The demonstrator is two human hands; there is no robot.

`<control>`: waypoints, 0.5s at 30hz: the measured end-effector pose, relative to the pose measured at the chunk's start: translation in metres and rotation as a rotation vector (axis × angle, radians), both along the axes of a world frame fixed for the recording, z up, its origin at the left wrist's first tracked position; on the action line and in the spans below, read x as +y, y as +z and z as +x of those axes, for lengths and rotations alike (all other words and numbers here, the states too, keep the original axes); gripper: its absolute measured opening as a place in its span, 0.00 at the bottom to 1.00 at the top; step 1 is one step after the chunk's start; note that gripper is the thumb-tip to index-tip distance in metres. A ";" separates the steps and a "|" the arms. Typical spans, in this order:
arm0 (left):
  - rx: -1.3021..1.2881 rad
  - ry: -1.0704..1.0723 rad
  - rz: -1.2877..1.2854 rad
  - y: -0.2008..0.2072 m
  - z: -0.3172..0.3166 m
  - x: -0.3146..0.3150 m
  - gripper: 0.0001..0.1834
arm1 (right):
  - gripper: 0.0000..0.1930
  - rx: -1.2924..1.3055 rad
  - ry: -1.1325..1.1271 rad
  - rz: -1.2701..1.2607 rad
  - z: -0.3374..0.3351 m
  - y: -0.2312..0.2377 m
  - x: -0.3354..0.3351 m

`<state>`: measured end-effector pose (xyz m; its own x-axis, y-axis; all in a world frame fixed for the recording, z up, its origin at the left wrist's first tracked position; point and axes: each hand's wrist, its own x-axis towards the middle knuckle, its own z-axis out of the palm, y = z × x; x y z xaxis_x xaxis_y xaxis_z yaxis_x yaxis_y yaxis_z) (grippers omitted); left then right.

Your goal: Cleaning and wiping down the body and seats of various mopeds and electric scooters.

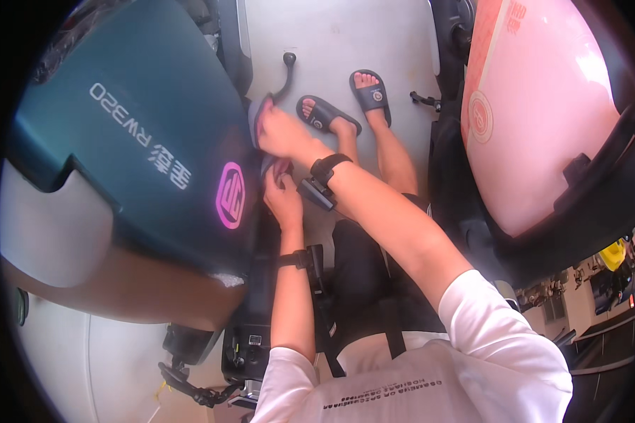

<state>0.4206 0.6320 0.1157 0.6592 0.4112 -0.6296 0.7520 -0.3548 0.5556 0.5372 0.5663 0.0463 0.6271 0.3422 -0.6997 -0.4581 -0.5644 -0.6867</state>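
Beside the lower edge of a large glossy teal panel point(130, 84), both my hands work close together. My right hand point(286, 134) is bent closed against a grey-edged, pinkish piece point(262, 113) whose kind I cannot make out. Just below it, my left hand point(285, 201) has its fingers curled and pinched at another small pinkish-purple bit point(279, 168). My own fingers partly hide what they hold. Pale lettering and a pink emblem point(230, 195) mark the panel. Black straps with small devices point(317, 190) circle both my wrists.
To the right stands a glossy pink shell point(540, 113) with a black rim. Black curved levers point(288, 70) stick out over the pale floor point(331, 28). My feet in black slides point(370, 92) stand between the two bodies. Black parts with cables point(197, 391) sit at lower left.
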 end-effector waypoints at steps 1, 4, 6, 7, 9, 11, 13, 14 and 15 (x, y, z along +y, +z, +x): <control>-0.043 0.083 -0.116 0.000 0.011 -0.007 0.17 | 0.19 -0.031 -0.019 -0.022 0.016 -0.002 -0.004; -0.061 0.157 -0.268 -0.011 0.038 -0.013 0.20 | 0.18 -0.058 -0.036 -0.052 0.038 -0.007 -0.009; 0.027 0.157 -0.298 -0.020 0.039 0.002 0.21 | 0.15 0.086 0.078 -0.078 0.035 0.004 -0.003; 0.075 0.160 -0.308 -0.022 0.037 0.012 0.21 | 0.16 0.110 0.149 -0.086 0.033 0.014 -0.002; 0.172 0.160 -0.345 -0.017 0.037 0.016 0.22 | 0.16 0.100 0.170 -0.061 0.034 0.022 -0.009; 0.146 0.128 -0.369 -0.007 0.045 0.010 0.24 | 0.16 0.066 0.184 -0.047 0.043 0.026 -0.018; 0.128 0.093 -0.413 -0.003 0.062 0.001 0.29 | 0.16 -0.118 0.030 -0.057 0.047 0.027 -0.021; 0.115 0.083 -0.408 -0.002 0.073 0.004 0.29 | 0.16 -0.133 0.021 -0.052 0.058 0.036 -0.019; 0.077 0.045 -0.355 -0.002 0.082 0.005 0.30 | 0.16 -0.158 0.034 -0.029 0.069 0.044 -0.019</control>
<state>0.5030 0.6372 0.1134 0.5908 0.1851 -0.7853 0.8067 -0.1157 0.5796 0.6061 0.5478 0.0899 0.7188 0.3459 -0.6031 -0.3260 -0.5985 -0.7318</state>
